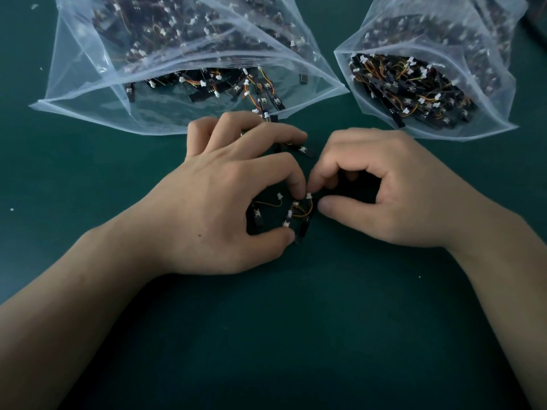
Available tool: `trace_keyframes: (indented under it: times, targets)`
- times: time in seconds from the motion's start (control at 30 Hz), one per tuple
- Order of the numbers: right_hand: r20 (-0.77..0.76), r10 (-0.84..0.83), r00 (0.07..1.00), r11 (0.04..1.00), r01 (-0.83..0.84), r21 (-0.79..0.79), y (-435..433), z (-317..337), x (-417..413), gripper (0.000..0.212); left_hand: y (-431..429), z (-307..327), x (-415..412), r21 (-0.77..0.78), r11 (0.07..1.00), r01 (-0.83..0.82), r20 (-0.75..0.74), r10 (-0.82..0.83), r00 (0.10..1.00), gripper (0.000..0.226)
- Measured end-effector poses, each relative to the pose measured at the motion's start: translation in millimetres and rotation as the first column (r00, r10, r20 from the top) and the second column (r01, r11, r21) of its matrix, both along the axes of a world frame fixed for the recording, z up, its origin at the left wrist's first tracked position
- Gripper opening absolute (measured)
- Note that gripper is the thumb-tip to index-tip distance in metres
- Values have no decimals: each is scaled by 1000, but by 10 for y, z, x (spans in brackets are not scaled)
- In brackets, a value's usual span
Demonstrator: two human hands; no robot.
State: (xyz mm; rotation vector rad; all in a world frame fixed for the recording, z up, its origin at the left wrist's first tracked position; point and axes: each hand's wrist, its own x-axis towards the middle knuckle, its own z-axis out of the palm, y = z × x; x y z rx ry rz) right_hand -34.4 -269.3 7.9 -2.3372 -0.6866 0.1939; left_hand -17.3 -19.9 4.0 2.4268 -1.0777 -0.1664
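Head view: left grip (225, 208) pinches little black wired parts (286, 224) on the green counter (266, 335). Right grip (384, 196) has curled fingers (321, 176) touching their white plug (309, 195); I cannot tell if it holds it.

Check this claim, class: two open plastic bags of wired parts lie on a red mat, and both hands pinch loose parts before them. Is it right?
No: the head view shows the mat is dark green, not red. The rest stands: the open left bag and right bag hold wired parts, and the left hand and right hand pinch loose parts.
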Motion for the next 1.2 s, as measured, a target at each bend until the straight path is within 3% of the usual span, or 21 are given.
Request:
trace_keyframes:
  times: [0.37, 0.8, 0.97, 1.2]
  targets:
    - [34, 32, 999, 994, -29, -106, 4, 4, 17, 7, -9, -14, -5, 2, 1000, -11, 13, 11, 1000, 37]
    - [14, 12, 1000, 1000, -11, -28, -20, 13, -33, 8, -30, -34, -33, 32, 999, -39, 93, 36, 995, 50]
    - [-24, 21, 1000, 999, -20, 27, -40, 41, -38, 37, -34, -43, -35, 24, 999, -34, 105, 31, 994, 50]
    - [54, 11, 998, 993, -5, -118, 16, 42, -32, 46, -32, -43, -36, 23, 999, -27, 108, 25, 994, 49]
